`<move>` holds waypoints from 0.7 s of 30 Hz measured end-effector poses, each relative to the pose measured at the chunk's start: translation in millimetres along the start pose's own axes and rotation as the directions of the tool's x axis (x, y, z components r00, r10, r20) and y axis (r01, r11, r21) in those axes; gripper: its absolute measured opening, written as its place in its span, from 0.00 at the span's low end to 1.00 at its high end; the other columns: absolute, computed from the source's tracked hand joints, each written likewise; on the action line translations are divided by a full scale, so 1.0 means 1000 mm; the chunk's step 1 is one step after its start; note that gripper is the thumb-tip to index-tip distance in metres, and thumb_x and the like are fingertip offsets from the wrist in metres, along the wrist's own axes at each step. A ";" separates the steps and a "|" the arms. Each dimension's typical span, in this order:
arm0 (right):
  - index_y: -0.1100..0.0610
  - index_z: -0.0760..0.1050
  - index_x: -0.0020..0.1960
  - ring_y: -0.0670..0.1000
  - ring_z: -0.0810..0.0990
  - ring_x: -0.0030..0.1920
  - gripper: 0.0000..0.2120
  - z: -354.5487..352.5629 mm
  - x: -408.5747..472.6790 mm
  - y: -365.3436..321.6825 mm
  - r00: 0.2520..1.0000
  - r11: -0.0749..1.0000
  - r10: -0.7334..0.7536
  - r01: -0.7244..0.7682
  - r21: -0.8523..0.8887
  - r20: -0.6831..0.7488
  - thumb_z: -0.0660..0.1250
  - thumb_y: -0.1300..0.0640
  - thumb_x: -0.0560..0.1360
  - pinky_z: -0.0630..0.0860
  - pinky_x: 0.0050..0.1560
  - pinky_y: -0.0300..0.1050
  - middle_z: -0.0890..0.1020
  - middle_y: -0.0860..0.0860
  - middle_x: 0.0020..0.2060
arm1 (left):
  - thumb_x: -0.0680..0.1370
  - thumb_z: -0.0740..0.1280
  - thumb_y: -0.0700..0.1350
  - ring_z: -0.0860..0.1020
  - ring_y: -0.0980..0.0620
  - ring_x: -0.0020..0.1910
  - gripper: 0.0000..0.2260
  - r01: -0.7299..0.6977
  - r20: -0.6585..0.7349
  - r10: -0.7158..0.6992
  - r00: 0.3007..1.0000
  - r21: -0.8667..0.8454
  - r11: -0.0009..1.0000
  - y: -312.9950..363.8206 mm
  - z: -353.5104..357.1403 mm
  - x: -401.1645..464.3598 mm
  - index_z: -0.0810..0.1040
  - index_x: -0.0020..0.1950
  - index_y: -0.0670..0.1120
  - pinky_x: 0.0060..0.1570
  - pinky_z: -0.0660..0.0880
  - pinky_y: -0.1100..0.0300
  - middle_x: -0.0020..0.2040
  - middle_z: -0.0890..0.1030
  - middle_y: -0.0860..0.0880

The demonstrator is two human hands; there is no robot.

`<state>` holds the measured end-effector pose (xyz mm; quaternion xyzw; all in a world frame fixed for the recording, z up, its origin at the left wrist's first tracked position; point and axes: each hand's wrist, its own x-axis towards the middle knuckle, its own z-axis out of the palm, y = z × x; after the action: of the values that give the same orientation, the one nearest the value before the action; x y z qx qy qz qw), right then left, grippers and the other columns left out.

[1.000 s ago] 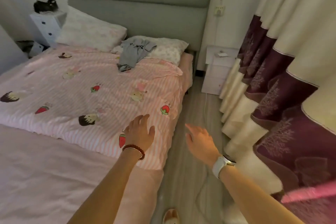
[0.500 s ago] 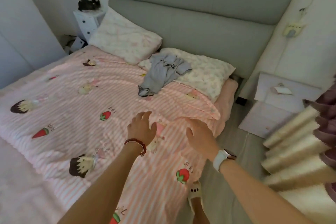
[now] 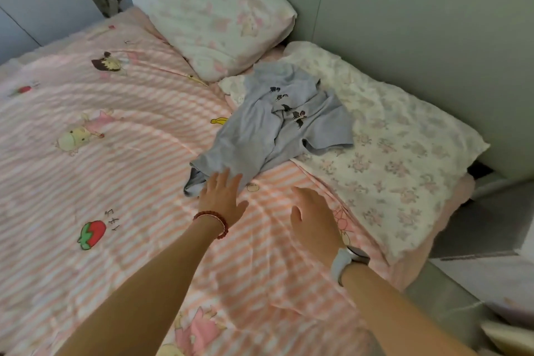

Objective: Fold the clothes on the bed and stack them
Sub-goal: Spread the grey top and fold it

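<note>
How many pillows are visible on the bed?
2: a pink-patterned pillow against the headboard, and a floral pillow to its right, partly under the grey shirt.

A home bedroom: striped quilt (image 3: 115,153), pillows (image 3: 213,9), padded headboard (image 3: 419,23)

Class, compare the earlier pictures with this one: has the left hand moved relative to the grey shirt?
Yes. The left hand has come forward to the near edge of the grey shirt, which lies half on the floral pillow.
</note>
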<state>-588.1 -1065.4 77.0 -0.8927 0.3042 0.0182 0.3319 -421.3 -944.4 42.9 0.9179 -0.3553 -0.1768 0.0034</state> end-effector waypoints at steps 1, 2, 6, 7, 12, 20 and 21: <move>0.56 0.60 0.72 0.53 0.62 0.69 0.21 0.003 0.016 0.006 1.000 1.000 -0.011 0.011 -0.008 0.000 0.54 0.58 0.80 0.63 0.68 0.48 0.65 0.52 0.70 | 0.75 0.62 0.60 0.48 0.43 0.75 0.32 0.015 0.015 -0.016 1.000 0.054 0.998 0.002 0.008 0.016 0.52 0.75 0.54 0.69 0.56 0.45 0.77 0.49 0.48; 0.57 0.60 0.73 0.53 0.61 0.70 0.21 0.005 0.030 0.011 1.000 0.999 -0.022 0.022 -0.024 -0.003 0.54 0.58 0.80 0.62 0.69 0.48 0.65 0.53 0.70 | 0.75 0.61 0.61 0.46 0.44 0.75 0.32 0.033 0.026 -0.036 0.999 0.104 0.994 0.003 0.015 0.029 0.51 0.75 0.55 0.70 0.53 0.43 0.77 0.47 0.49; 0.59 0.66 0.69 0.55 0.63 0.69 0.20 0.000 0.082 0.023 0.979 0.981 -0.116 0.085 -0.176 -0.170 0.56 0.59 0.79 0.64 0.66 0.51 0.67 0.55 0.69 | 0.80 0.58 0.51 0.61 0.45 0.71 0.13 0.040 -0.119 -0.036 0.992 0.033 0.999 0.000 0.026 0.069 0.73 0.63 0.50 0.69 0.54 0.45 0.69 0.69 0.47; 0.60 0.68 0.67 0.57 0.64 0.68 0.18 -0.006 0.096 0.025 0.960 0.976 -0.137 0.088 -0.201 -0.243 0.58 0.59 0.78 0.65 0.64 0.53 0.69 0.56 0.67 | 0.81 0.57 0.46 0.70 0.43 0.63 0.10 0.036 -0.186 -0.062 0.981 -0.142 0.989 -0.001 0.023 0.073 0.76 0.56 0.46 0.65 0.61 0.47 0.59 0.77 0.44; 0.51 0.53 0.76 0.62 0.55 0.73 0.30 -0.028 0.152 0.033 0.973 0.943 0.006 -0.083 -0.322 -0.231 0.60 0.49 0.77 0.58 0.67 0.63 0.55 0.58 0.75 | 0.81 0.55 0.41 0.70 0.48 0.37 0.08 0.028 -0.264 -0.283 0.922 -0.685 0.728 -0.019 -0.016 0.047 0.71 0.47 0.42 0.34 0.59 0.58 0.39 0.73 0.47; 0.49 0.61 0.72 0.61 0.66 0.63 0.26 0.019 0.134 0.004 0.996 0.963 -0.048 0.067 -0.262 0.080 0.61 0.47 0.76 0.66 0.61 0.55 0.70 0.59 0.63 | 0.81 0.55 0.39 0.68 0.50 0.38 0.13 0.134 -0.049 -0.456 0.889 -0.923 0.362 -0.072 -0.049 -0.048 0.70 0.38 0.45 0.42 0.65 0.59 0.37 0.70 0.48; 0.52 0.67 0.69 0.60 0.67 0.62 0.22 0.029 0.125 -0.007 0.991 0.968 -0.088 0.108 -0.226 0.099 0.62 0.49 0.77 0.66 0.61 0.54 0.72 0.58 0.61 | 0.81 0.56 0.40 0.70 0.49 0.40 0.12 0.147 0.001 -0.450 0.893 -0.946 0.290 -0.076 -0.054 -0.061 0.72 0.39 0.45 0.44 0.66 0.56 0.38 0.73 0.48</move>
<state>-477.9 -1110.6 29.3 -0.9375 0.2405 0.0761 0.2396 -395.5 -854.2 102.7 0.8157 -0.0078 -0.2185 0.5357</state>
